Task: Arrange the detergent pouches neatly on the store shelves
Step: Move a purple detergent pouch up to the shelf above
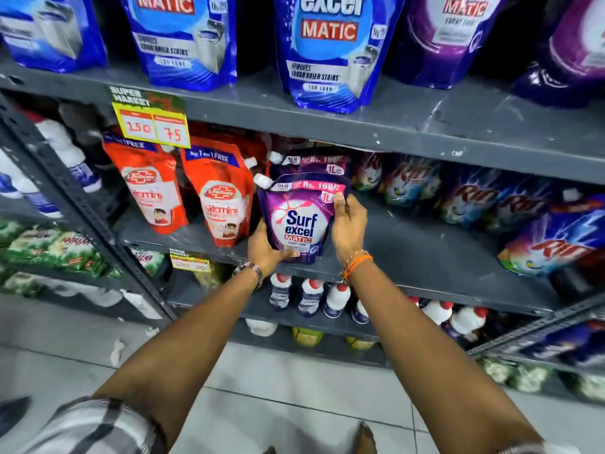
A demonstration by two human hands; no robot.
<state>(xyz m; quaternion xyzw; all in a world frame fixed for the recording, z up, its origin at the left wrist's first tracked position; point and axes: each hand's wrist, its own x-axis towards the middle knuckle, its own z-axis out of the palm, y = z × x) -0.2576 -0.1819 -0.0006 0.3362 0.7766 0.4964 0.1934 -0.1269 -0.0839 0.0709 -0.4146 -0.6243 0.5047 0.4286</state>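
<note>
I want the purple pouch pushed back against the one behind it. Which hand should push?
Probably the right hand: it lies along the purple pouch's upper side, while the left hand cups its bottom, supporting it.

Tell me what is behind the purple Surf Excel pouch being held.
Behind the held purple pouch stands a second purple pouch; only its top and white cap show. Anything further back is hidden.

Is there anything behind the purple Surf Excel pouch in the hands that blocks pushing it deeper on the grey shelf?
Yes. A second purple pouch stands directly behind the held purple Surf Excel pouch. The grey shelf to its right is bare.
</note>
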